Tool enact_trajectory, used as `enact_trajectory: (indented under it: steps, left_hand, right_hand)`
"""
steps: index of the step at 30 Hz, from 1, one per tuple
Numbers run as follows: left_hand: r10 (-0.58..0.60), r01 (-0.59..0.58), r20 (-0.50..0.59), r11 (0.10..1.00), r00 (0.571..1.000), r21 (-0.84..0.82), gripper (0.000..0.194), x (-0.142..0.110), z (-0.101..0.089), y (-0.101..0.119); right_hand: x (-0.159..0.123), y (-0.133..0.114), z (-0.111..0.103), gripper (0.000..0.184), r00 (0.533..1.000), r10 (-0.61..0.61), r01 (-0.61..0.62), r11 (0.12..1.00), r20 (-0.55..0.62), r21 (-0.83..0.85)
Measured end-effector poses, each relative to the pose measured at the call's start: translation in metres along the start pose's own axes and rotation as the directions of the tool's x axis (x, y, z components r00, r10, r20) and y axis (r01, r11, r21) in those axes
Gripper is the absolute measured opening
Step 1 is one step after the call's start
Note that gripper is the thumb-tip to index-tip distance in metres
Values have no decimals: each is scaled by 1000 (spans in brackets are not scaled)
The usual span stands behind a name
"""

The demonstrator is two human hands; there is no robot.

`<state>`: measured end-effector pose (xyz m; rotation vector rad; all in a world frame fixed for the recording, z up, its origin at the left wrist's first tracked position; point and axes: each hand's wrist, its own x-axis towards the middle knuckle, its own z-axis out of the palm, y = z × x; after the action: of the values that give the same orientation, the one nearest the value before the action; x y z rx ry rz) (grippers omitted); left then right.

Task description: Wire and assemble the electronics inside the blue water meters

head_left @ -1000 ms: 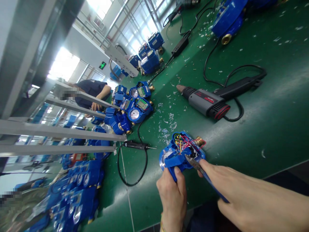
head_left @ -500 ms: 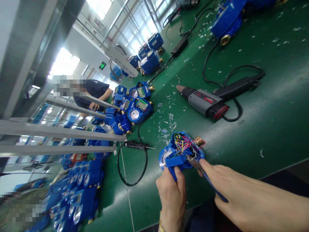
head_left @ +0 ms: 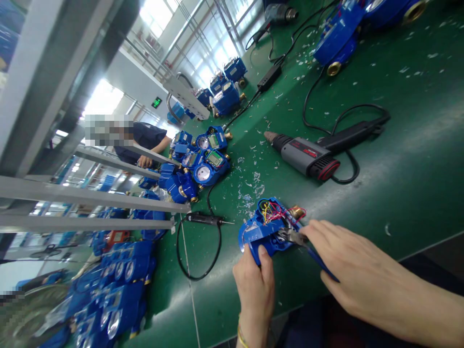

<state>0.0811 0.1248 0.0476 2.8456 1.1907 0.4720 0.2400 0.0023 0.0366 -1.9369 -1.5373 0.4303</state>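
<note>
An opened blue water meter (head_left: 266,227) with a tangle of coloured wires and a brass fitting lies on the green table (head_left: 398,193) near its front edge. My left hand (head_left: 253,285) is closed on the meter's lower lid, thumb on top. My right hand (head_left: 344,270) is closed round blue-handled pliers (head_left: 300,241), whose metal jaws reach into the meter's wiring from the right.
A grey and red heat gun (head_left: 308,157) with a black cord lies behind the meter. A black soldering iron (head_left: 206,219) rests to the left. More blue meters (head_left: 203,164) are heaped further back. Another person (head_left: 145,140) works at the far left. Plastic scraps litter the table.
The meter has tipped down flatter onto the table. My right hand has risen and shifted slightly, with the pliers' jaws lying more level in the wiring. The view has tilted a little.
</note>
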Motion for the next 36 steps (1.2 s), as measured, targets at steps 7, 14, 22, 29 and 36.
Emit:
enact_trajectory:
  steps: [7,14,22,29,36]
  left_hand:
    - [-36,38,39,998,999,-58,30,-3,1,-2]
    - [3,-2,27,999,1000,-48,30,0,0,-3]
    - [171,-172,23,985,985,18,32,-1,-3,4]
    - [39,-36,56,998,998,-55,34,-2,2,-1]
    - [34,-29,43,993,998,-116,34,6,1,-5]
  right_hand:
    - [10,6,3,33,999,-53,52,995,-10,-90]
    - [11,10,10,36,996,-82,85,992,33,-90]
    - [18,7,10,31,999,-54,54,996,3,-71]
    - [-14,14,-3,41,945,-237,163,938,-224,-305]
    - [1,14,-11,42,958,-197,132,948,-208,-290]
